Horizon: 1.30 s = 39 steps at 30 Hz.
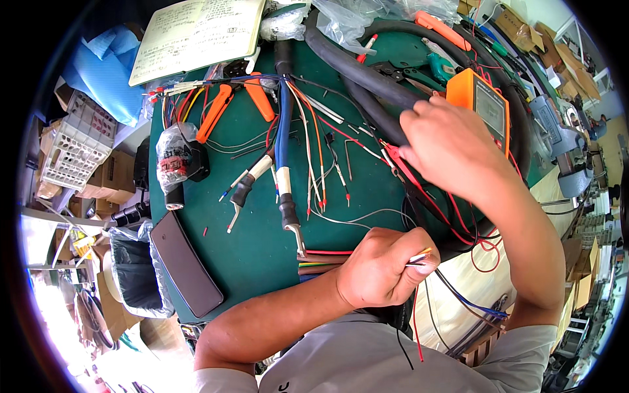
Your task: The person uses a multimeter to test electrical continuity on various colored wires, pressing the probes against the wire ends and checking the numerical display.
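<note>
My left hand (386,270) is closed in a fist near the table's front edge, gripping thin wires (419,259) whose coloured ends poke out by the thumb. Over the right side of the table hovers my right hand (449,141), slightly blurred, fingers curled and thumb apart from them. Just beside that thumb is a red test clip (393,154) on a red lead. To the right of the hand stands an orange multimeter (490,111). In mid-table lies a blue cable (283,131) with a metal lug (298,239) at its end; several thin wires with ferrules fan out beside it.
Thick black cable (373,85) curves across the far right. Orange-handled pliers (219,114) and an open notebook (196,36) lie at the far left. A dark phone (187,262) rests on the left edge, above a lined bin (135,262). A plastic-wrapped tool (175,160) stands nearby.
</note>
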Each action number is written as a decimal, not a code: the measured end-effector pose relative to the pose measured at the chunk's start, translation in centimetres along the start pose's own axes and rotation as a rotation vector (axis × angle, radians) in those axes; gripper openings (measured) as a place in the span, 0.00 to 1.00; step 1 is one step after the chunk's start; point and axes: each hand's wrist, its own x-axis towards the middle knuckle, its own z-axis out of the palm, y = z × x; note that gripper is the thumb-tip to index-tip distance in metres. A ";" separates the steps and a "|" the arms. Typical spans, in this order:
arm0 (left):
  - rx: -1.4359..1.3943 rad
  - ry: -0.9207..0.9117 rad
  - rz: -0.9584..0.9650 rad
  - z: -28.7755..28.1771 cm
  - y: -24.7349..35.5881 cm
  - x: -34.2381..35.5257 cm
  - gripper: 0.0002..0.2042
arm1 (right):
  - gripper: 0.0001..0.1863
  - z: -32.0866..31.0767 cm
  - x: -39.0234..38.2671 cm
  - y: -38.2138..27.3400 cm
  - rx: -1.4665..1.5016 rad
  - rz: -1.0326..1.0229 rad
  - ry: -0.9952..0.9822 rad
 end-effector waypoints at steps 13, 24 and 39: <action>0.023 0.004 -0.029 -0.1 0.4 0.0 0.06 | 0.06 2.0 -1.1 -1.3 -0.245 -0.092 -0.076; 0.042 -0.028 0.007 -0.2 0.2 -0.1 0.14 | 0.08 2.3 -0.8 -1.8 -0.176 -0.060 -0.064; 0.057 -0.041 -0.020 -0.1 0.3 -0.2 0.15 | 0.09 2.2 -0.6 -3.0 -0.351 -0.002 0.103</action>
